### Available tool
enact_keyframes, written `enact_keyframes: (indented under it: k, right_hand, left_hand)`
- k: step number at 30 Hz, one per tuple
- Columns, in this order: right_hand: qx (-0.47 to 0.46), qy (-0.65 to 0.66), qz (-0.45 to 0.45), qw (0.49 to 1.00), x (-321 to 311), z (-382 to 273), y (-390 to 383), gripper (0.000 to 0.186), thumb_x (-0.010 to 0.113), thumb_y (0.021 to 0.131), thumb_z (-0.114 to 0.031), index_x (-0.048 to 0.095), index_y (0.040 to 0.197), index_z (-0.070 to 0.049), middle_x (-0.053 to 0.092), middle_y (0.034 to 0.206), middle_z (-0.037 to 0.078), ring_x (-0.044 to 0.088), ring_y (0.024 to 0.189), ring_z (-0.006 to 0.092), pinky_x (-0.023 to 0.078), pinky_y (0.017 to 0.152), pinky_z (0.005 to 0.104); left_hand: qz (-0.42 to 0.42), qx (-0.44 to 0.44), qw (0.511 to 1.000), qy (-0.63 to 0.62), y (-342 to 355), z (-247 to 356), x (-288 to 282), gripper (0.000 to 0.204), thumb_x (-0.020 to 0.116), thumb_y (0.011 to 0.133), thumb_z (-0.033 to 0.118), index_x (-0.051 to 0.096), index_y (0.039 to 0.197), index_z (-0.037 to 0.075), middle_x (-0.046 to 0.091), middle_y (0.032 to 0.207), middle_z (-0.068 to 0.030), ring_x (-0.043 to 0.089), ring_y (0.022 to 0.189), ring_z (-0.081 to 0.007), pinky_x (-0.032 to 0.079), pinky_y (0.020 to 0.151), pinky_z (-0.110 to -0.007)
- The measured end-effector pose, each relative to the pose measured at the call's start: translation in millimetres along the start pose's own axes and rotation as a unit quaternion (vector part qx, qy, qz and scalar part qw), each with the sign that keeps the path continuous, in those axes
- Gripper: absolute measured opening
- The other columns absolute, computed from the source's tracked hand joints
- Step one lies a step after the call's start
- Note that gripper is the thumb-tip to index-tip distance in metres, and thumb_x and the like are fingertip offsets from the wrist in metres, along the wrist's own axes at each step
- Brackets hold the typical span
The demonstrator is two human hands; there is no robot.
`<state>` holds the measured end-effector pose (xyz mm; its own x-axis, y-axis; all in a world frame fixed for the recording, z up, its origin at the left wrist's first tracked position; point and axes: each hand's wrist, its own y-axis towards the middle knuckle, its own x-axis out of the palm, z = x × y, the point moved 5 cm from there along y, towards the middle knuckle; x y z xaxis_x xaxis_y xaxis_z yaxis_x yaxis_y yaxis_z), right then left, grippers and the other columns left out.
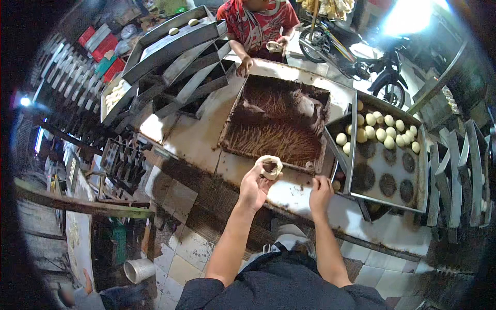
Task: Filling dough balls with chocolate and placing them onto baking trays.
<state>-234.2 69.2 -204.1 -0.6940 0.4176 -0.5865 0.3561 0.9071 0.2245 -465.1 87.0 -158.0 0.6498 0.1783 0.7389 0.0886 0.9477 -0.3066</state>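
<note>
My left hand (255, 185) holds up a pale piece of dough (269, 167), pressed into a cup shape with dark stuff showing in its hollow. It is just over the near edge of a wide tray (225, 139) of dark brown filling (274, 137), whose surface is scored with lines. At the tray's near right corner my right hand (321, 194) is closed, its fingers curled together. Whatever it may hold is hidden. A whitish lump (308, 106) lies in the filling at the far right.
Right of the filling, a metal tray (388, 202) holds several round dough balls (381, 135). Stacked metal trays (181, 64) stand at the left, more (454, 175) at the right. Across the table a person (258, 26) in red holds a dough piece (274, 46). A motorbike (361, 62) stands behind.
</note>
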Motion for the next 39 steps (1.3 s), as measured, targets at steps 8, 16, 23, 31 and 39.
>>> enact_keyframes:
  k: [8, 16, 23, 31, 39]
  right_hand:
    - [0.006, 0.473, -0.390, 0.790, -89.5, -124.3, -95.7, 0.046, 0.071, 0.090, -0.005, 0.062, 0.135, 0.002, 0.060, 0.133, 0.010, 0.060, 0.120, 0.0187, 0.048, 0.104, 0.0324]
    - [0.005, 0.438, -0.393, 0.809, -173.8, -125.9, -179.4, 0.037, 0.074, 0.088, 0.004, 0.067, 0.125, 0.004, 0.068, 0.117, 0.009, 0.065, 0.107, 0.0140, 0.053, 0.091, 0.0275]
    - [0.124, 0.603, -0.263, 0.743, -245.7, -31.7, -163.6, 0.025, 0.079, 0.089, -0.005, 0.069, 0.111, 0.002, 0.072, 0.096, 0.005, 0.066, 0.082, 0.0090, 0.055, 0.072, 0.0238]
    - [-0.005, 0.350, -0.036, 0.936, -424.1, 65.5, -123.9, 0.013, 0.072, 0.093, 0.002, 0.071, 0.105, 0.003, 0.069, 0.107, 0.006, 0.067, 0.093, 0.0093, 0.056, 0.079, 0.0229]
    - [0.137, 0.329, 0.055, 0.933, -553.3, 211.5, -89.7, 0.012, 0.074, 0.090, -0.004, 0.071, 0.099, 0.002, 0.073, 0.100, 0.006, 0.068, 0.096, 0.0145, 0.054, 0.086, 0.0291]
  left_hand:
    - [-0.090, 0.000, 0.985, 0.145, -187.1, -22.7, 48.3, 0.039, 0.058, 0.106, 0.015, 0.049, 0.141, 0.001, 0.063, 0.128, -0.0103, 0.065, 0.115, -0.0191, 0.054, 0.103, -0.036]
    - [-0.003, 0.064, 0.992, 0.109, -263.3, -63.1, 51.6, 0.032, 0.050, 0.101, 0.015, 0.057, 0.127, -0.001, 0.064, 0.098, -0.0047, 0.063, 0.087, -0.0119, 0.052, 0.076, -0.025]
    - [-0.135, 0.145, 0.941, 0.276, -284.8, -133.7, 149.4, 0.035, 0.067, 0.098, 0.011, 0.056, 0.130, 0.002, 0.062, 0.117, -0.0087, 0.063, 0.102, -0.0150, 0.051, 0.091, -0.029]
    - [-0.223, 0.066, 0.883, 0.409, -223.0, -291.1, 279.9, 0.036, 0.052, 0.109, 0.028, 0.068, 0.123, -0.002, 0.070, 0.099, -0.0049, 0.063, 0.091, -0.0107, 0.050, 0.081, -0.025]
    - [-0.400, 0.150, 0.661, 0.617, -235.7, -428.1, 437.1, 0.027, 0.050, 0.105, 0.010, 0.063, 0.124, -0.003, 0.071, 0.110, -0.0248, 0.070, 0.109, -0.0361, 0.052, 0.095, -0.044]
